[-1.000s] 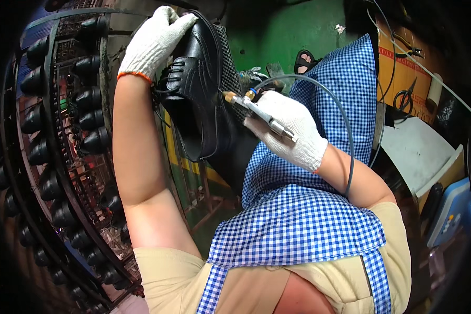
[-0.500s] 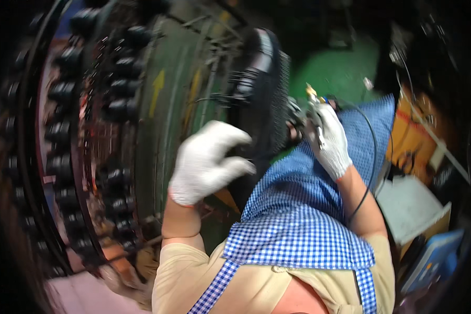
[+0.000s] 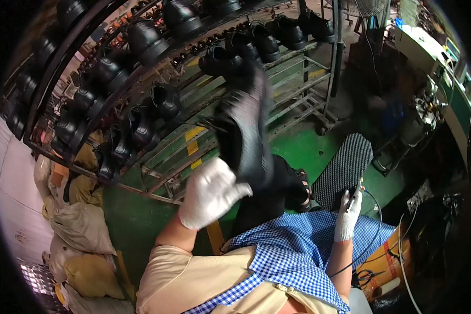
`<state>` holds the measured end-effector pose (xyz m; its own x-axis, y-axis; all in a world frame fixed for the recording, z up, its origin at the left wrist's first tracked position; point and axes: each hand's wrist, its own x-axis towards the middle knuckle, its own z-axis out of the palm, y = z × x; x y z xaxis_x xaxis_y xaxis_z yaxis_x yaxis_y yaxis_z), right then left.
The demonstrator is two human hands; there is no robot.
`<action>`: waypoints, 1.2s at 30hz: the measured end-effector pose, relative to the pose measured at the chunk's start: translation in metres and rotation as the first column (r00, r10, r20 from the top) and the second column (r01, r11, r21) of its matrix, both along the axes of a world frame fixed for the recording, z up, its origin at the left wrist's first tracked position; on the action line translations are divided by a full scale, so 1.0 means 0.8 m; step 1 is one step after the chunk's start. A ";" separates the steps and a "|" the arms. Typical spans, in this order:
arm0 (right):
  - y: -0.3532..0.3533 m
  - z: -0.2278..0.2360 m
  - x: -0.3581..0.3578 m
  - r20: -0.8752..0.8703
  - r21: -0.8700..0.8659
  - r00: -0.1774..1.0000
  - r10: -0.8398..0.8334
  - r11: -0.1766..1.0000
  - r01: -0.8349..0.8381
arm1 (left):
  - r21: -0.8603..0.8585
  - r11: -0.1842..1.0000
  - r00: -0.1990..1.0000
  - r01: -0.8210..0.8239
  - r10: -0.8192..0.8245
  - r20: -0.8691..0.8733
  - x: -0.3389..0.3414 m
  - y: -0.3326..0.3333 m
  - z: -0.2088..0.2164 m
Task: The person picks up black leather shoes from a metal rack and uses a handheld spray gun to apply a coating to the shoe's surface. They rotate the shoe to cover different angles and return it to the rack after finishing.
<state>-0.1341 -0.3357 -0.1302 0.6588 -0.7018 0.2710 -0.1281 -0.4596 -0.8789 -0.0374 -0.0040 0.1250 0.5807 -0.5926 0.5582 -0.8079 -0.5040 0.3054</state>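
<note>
A white-gloved hand, my left hand [image 3: 209, 194], is closed at the heel end of a black shoe [image 3: 243, 141], its thumb against the side. The shoe's toe points away from me, and motion blurs it. My right hand [image 3: 348, 213], also in a white glove, is closed around a small air gun [image 3: 359, 188] with a brass-coloured end and a thin dark hose [image 3: 378, 220]. Just beyond that hand lies a dark, sole-shaped piece [image 3: 343, 167] with a bumpy texture; whether the hand touches it I cannot tell.
A metal rack [image 3: 277, 65] with several black shoes [image 3: 180, 18] spans the far left. Stuffed sacks [image 3: 83, 225] lie at the left. Machinery [image 3: 424, 118] stands at the far right, and scissors [image 3: 369, 276] lie near an orange-brown surface at lower right.
The view has turned, and the rack now shows across the top left. My right hand with the air gun has moved away from the shoe, to the right. My left hand still holds the shoe.
</note>
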 end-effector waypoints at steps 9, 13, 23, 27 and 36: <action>0.006 0.028 -0.001 -0.023 0.048 0.998 0.054 0.997 -0.052 | 0.158 0.827 0.841 -0.540 0.521 0.146 0.281 0.084 0.026; -0.003 0.029 -0.011 -0.057 0.112 0.998 0.006 0.994 0.001 | 0.090 0.692 0.690 -0.716 0.683 0.240 0.291 0.022 0.045; 0.011 0.010 -0.008 0.021 0.145 0.996 -0.087 0.986 0.083 | 0.242 0.826 0.852 -0.508 0.523 0.003 0.342 -0.061 0.031; 0.002 -0.008 -0.007 -0.023 0.191 0.993 -0.115 0.975 0.117 | 0.177 0.919 0.935 -0.353 0.353 0.029 0.249 -0.047 0.034; 0.012 0.036 -0.012 0.027 0.097 1.000 0.000 0.995 -0.002 | -0.081 0.981 0.930 0.176 -0.193 -0.312 0.032 -0.113 0.001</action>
